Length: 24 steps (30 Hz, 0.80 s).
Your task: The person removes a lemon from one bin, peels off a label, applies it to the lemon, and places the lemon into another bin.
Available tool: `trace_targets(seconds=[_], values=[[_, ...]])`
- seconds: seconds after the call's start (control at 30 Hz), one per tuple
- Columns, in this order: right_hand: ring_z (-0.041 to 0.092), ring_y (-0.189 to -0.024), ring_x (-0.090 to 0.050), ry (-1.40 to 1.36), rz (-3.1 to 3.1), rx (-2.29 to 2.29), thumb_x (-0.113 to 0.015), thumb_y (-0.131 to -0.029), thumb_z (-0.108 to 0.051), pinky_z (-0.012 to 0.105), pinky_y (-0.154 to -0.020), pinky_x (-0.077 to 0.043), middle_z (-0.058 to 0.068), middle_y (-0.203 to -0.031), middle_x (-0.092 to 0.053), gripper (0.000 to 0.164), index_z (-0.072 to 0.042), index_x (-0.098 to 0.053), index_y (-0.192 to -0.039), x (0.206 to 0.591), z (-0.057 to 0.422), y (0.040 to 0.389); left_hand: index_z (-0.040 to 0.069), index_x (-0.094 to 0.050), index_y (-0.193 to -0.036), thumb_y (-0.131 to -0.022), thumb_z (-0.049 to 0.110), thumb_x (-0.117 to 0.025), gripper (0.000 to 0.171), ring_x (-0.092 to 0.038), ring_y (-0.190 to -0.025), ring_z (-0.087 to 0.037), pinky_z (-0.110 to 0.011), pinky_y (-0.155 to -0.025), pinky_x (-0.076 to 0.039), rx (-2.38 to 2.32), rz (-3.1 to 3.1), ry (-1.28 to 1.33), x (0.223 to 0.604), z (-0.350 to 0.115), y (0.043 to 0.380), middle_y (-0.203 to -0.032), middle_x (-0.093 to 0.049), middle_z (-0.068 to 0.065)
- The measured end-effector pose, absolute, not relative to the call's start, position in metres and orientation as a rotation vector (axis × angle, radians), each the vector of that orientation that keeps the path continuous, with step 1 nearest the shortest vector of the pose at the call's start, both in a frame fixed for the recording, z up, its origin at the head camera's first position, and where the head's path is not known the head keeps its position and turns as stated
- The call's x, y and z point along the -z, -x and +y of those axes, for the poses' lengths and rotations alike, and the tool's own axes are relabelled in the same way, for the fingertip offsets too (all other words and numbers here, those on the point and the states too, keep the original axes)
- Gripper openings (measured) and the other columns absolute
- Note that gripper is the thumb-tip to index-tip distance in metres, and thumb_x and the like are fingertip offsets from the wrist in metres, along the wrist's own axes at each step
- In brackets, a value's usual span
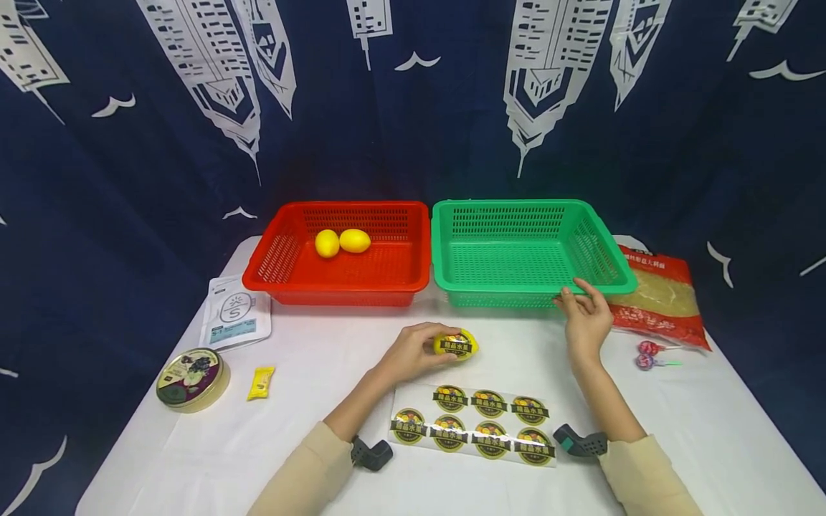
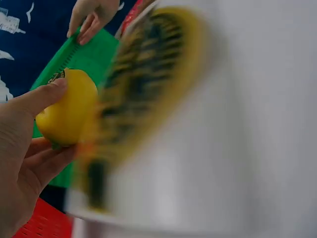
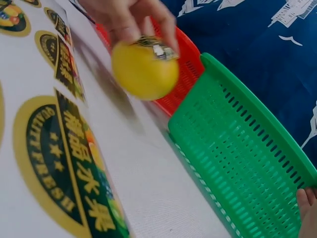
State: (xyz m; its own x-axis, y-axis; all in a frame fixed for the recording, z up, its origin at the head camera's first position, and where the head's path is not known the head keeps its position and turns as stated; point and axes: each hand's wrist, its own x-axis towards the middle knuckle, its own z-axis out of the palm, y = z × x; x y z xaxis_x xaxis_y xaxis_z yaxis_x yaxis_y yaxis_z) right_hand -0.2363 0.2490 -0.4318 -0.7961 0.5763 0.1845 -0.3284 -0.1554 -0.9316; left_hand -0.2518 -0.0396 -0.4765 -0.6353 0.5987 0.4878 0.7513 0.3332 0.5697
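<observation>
My left hand (image 1: 413, 351) grips a yellow lemon (image 2: 74, 111) between thumb and fingers, above the table in front of the baskets. A black and gold round label is stuck on the lemon (image 1: 466, 345). At the front right corner of the green basket (image 1: 503, 254), my right hand (image 1: 590, 322) pinches the rim. Nothing lies inside that basket. On the table between my forearms is a sheet of round fruit labels (image 1: 471, 426), with a bare spot at its upper left. The red basket (image 1: 361, 279) holds two more lemons (image 1: 355, 241).
To the left are white pouches (image 1: 239, 312), a round tin (image 1: 192, 380) and a small yellow packet (image 1: 261, 383). A red pasta bag (image 1: 665, 297) and two lollipops (image 1: 647, 355) lie on the right. A dark blue printed cloth (image 1: 400, 129) hangs behind the table.
</observation>
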Motion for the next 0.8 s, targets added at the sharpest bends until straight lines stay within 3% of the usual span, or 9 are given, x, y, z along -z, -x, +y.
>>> trace_targets(seconds=[0.23,0.43,0.6,0.8], values=[[0.013,-0.069,-0.064,0.295,-1.463,-2.003,-0.065,-0.084,-0.003,0.021,-0.074,-0.053,0.007,-0.078,-0.060,0.038,0.004,-0.054,-0.120,0.445,0.262,0.243,0.011,-0.063,-0.117,-0.079,0.023,-0.074,0.041,-0.058,-0.096,-0.009,-0.017,-0.077,-0.050,1.184,-2.315,1.339,0.403,-0.008,0.274,-0.112,-0.064,-0.001],[0.014,-0.069,-0.063,0.275,-1.441,-1.974,-0.065,-0.084,-0.002,0.021,-0.073,-0.053,0.007,-0.077,-0.059,0.035,0.005,-0.055,-0.117,0.448,0.264,0.245,0.012,-0.062,-0.118,-0.079,0.023,-0.075,0.043,-0.057,-0.097,-0.011,-0.020,-0.071,-0.053,1.275,-2.252,1.265,0.351,0.039,0.317,-0.114,-0.062,-0.004],[0.013,-0.068,-0.062,0.253,-1.472,-1.930,-0.067,-0.083,-0.006,0.021,-0.072,-0.053,0.006,-0.076,-0.058,0.037,0.006,-0.056,-0.116,0.447,0.260,0.247,0.016,-0.062,-0.120,-0.079,0.026,-0.074,0.043,-0.055,-0.101,-0.010,-0.020,-0.073,-0.052,1.191,-2.279,1.201,0.339,0.076,0.361,-0.118,-0.061,-0.002],[0.013,-0.067,-0.062,0.218,-1.481,-1.884,-0.067,-0.083,-0.007,0.022,-0.071,-0.054,0.006,-0.074,-0.058,0.035,0.006,-0.057,-0.114,0.450,0.257,0.247,0.019,-0.060,-0.122,-0.081,0.028,-0.072,0.044,-0.055,-0.102,-0.011,-0.018,-0.077,-0.047,1.176,-2.375,1.180,0.349,0.114,0.398,-0.118,-0.061,-0.002]])
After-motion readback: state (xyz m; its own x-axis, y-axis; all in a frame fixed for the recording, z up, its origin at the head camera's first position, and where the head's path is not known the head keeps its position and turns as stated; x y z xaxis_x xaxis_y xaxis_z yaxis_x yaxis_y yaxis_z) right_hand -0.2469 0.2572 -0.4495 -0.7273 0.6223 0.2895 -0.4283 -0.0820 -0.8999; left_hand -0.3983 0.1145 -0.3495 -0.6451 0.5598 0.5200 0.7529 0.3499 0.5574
